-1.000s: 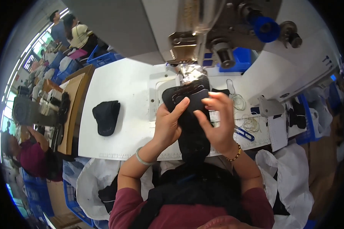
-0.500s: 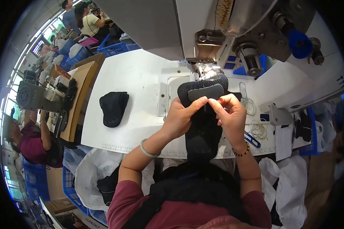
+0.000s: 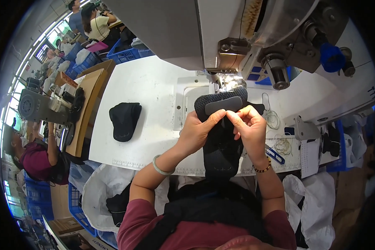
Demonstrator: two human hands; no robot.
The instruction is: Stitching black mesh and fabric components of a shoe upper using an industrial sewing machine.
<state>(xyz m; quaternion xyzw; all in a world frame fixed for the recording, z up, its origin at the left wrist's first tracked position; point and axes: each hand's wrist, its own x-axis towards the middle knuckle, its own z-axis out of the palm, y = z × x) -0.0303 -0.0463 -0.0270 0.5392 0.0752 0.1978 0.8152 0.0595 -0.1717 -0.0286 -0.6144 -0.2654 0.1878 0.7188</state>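
A black textured fabric piece [image 3: 201, 104] with a smooth dark grey oblong patch [image 3: 223, 106] is held up in front of the lit needle area of a sewing machine [image 3: 231, 54]. My left hand [image 3: 196, 131] pinches its near edge, thumb on top and the other fingers mostly hidden beneath. Opposite it, my right hand [image 3: 251, 125] grips the same edge, its thumb tip almost meeting the left one. Below the hands, a long black part [image 3: 221, 158] hangs over the table's front edge toward my lap; whether it joins the textured piece is hard to tell.
Another black fabric piece [image 3: 124, 121] lies on the white table [image 3: 154, 87] at left. Blue-handled thread snips [image 3: 275, 155] and loose cord [image 3: 282, 146] lie at right. White sacks [image 3: 98, 187] hang below the front edge. Co-workers sit at the far left.
The view has shifted slightly, so the machine appears a little lower and farther right. Both hands keep their pinch on the fabric piece, which sits at a barely different angle.
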